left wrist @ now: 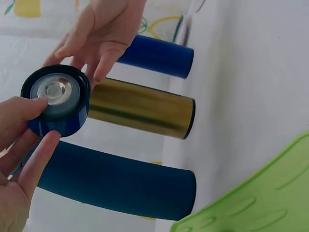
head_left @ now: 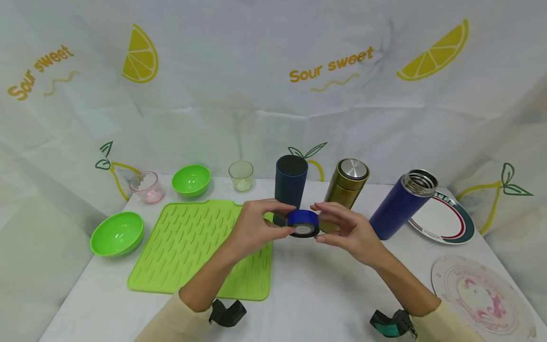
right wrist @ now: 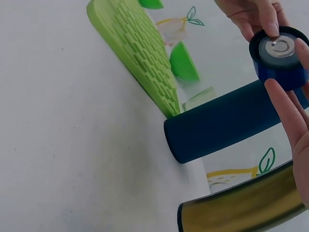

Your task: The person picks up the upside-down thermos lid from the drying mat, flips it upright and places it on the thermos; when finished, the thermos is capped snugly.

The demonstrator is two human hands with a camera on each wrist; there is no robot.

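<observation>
A blue bottle lid [head_left: 303,223] is held up above the table in front of the bottles, its black-rimmed underside facing me. My left hand [head_left: 260,222] pinches it, thumb on the underside and fingers along the side. Around the lid's right side, my right hand [head_left: 348,231] has its fingers loosely spread, fingertips close to the rim. On the right leans a blue bottle [head_left: 395,209] in this view, its steel mouth uncovered. Behind the hands stand a gold bottle [head_left: 346,185] with a steel-topped lid and a dark teal bottle [head_left: 290,183], both capped.
At left lies a green drying mat [head_left: 188,247], with two green bowls [head_left: 117,233] and two small glasses [head_left: 241,175] beyond it. A rimmed plate [head_left: 440,216] sits behind the blue bottle. Near the right edge rests a round pink-patterned mat [head_left: 478,294]. White curtain surrounds the table.
</observation>
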